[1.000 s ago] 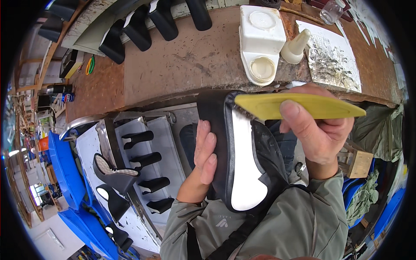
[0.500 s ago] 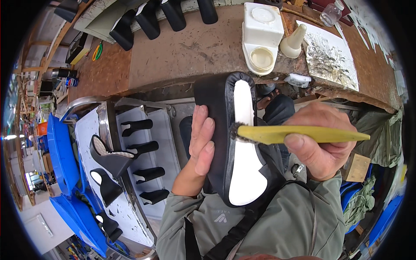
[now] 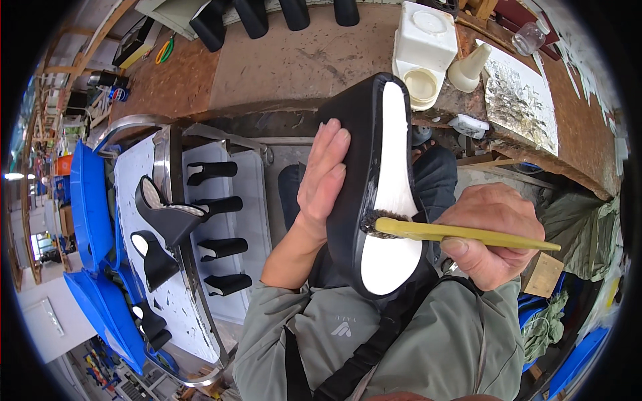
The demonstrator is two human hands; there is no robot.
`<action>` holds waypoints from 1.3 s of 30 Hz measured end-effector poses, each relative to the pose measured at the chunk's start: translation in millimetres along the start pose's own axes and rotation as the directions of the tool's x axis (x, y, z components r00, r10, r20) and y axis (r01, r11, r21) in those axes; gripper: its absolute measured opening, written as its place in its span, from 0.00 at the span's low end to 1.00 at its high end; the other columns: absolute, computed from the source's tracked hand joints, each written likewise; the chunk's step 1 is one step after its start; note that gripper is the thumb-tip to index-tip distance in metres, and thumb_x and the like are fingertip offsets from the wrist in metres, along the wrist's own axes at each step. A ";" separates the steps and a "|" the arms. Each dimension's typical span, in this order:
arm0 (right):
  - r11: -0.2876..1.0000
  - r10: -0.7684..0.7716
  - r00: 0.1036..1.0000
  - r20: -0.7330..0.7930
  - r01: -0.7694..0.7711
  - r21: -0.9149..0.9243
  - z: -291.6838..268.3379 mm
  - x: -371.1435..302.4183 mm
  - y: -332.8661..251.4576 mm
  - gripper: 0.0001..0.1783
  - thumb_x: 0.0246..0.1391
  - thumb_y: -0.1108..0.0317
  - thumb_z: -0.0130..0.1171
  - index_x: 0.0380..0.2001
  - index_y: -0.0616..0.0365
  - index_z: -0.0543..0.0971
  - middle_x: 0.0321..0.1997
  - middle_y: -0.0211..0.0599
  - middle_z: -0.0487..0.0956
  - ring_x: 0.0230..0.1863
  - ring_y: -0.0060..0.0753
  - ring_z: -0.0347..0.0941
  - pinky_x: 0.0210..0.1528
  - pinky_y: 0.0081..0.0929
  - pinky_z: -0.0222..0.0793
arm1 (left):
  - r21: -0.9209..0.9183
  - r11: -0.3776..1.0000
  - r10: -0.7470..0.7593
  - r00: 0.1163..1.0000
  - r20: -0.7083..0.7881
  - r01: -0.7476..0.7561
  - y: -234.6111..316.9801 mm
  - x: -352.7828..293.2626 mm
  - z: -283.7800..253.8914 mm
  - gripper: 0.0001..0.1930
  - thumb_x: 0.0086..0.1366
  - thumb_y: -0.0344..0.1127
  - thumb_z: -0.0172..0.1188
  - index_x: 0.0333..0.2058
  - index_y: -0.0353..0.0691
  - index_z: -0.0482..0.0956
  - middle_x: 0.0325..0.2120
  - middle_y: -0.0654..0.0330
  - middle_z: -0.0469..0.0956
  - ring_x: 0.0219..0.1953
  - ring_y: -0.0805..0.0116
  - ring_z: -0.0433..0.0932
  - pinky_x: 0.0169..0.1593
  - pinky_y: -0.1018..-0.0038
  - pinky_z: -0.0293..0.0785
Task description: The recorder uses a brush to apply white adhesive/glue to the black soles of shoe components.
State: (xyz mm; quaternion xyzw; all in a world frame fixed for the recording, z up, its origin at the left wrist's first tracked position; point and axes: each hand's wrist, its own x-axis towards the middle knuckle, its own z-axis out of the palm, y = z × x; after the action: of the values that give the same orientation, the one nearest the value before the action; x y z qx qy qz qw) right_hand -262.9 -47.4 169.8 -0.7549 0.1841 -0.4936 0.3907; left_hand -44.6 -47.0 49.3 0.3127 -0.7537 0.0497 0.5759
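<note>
In front of the bench (image 3: 281, 60), the black sole (image 3: 391, 174), probably light, stiff and slick, seemed best held by its sides, where the left hand (image 3: 324, 174) lay with straight fingers, its grip unclear, while the right hand (image 3: 495, 212) clenched its fingers around a yellow brush (image 3: 428, 231).
</note>
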 end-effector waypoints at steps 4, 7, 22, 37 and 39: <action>0.999 -0.046 0.999 0.026 0.046 0.002 2.2 -2.9 -0.1 0.08 0.38 0.79 0.65 0.26 0.71 0.79 0.20 0.44 0.79 0.17 0.33 0.76 0.17 0.22 0.70 | -0.108 0.994 -0.044 0.997 -0.068 0.037 2.1 -0.9 5.2 0.21 0.60 0.27 0.57 0.50 0.36 0.60 0.53 0.36 0.66 0.55 0.37 0.67 0.59 0.46 0.60; 0.997 -0.072 0.997 0.034 0.072 0.006 4.5 -3.7 -0.4 0.08 0.37 0.79 0.65 0.25 0.72 0.79 0.20 0.45 0.79 0.17 0.32 0.76 0.16 0.21 0.69 | -0.157 0.985 -0.085 0.995 -0.045 0.077 4.0 -0.6 3.8 0.24 0.59 0.28 0.59 0.52 0.36 0.61 0.53 0.37 0.67 0.56 0.38 0.67 0.59 0.48 0.62; 0.978 -0.209 0.974 0.089 0.207 0.023 7.6 -7.2 -2.5 0.11 0.39 0.74 0.66 0.25 0.73 0.79 0.20 0.46 0.79 0.13 0.30 0.73 0.13 0.19 0.66 | -0.270 0.909 -0.260 0.938 0.231 0.318 8.2 5.5 -8.7 0.30 0.52 0.27 0.66 0.52 0.32 0.62 0.53 0.39 0.68 0.54 0.50 0.71 0.56 0.64 0.68; 0.942 -0.327 0.918 0.223 0.298 0.154 -1.0 0.0 -3.5 0.11 0.35 0.76 0.65 0.26 0.73 0.80 0.19 0.46 0.78 0.14 0.30 0.75 0.12 0.16 0.64 | -0.446 0.318 -0.410 0.546 0.731 0.837 30.3 29.5 -18.5 0.29 0.49 0.30 0.60 0.52 0.33 0.65 0.48 0.48 0.72 0.52 0.49 0.72 0.53 0.66 0.68; 0.935 -0.343 0.908 0.238 0.306 0.181 -1.1 3.0 1.4 0.11 0.35 0.77 0.65 0.26 0.73 0.81 0.18 0.46 0.78 0.14 0.30 0.74 0.12 0.16 0.63 | -0.412 0.342 -0.366 0.523 0.770 0.845 33.3 31.7 -18.1 0.28 0.51 0.33 0.60 0.52 0.35 0.66 0.46 0.48 0.74 0.51 0.49 0.74 0.52 0.66 0.69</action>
State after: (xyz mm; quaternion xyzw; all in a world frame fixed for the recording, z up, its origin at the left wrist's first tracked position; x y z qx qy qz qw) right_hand -262.4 -50.8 170.7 -0.8052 -0.0332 -0.4576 0.3757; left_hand -51.5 -25.6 93.3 0.3119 -0.6408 -0.5929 0.3749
